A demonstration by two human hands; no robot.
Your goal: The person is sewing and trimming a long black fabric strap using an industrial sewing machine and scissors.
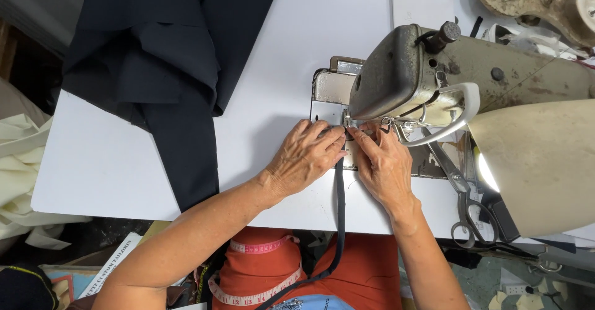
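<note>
A: Grip status?

B: Narrow dark strip (339,198) is pinned flat on the white table (279,68) by both hands, at the needle area of the grey sewing machine (409,74). Left hand (307,155) is laid palm-down, fingers together, tips pressed on the strip's top end. Right hand (384,164) is pressed just beside it, fingertips under the machine head. The strip is not seen clamped between fingers; it is held down only. Its lower end is trailed off the table edge over the orange garment (365,273).

A: Labels, packages?

B: A white printed card (111,263) is seen lower left, tilted, partly cut off. A pink and white measuring tape (260,248) is draped over the orange garment.

A: Hidden?

B: Needle and presser foot are covered by the machine head and fingertips. Scissors (465,205) are partly shaded by the cream lamp shade (539,161). Dark navy fabric (167,56) is cut off at the top edge.
</note>
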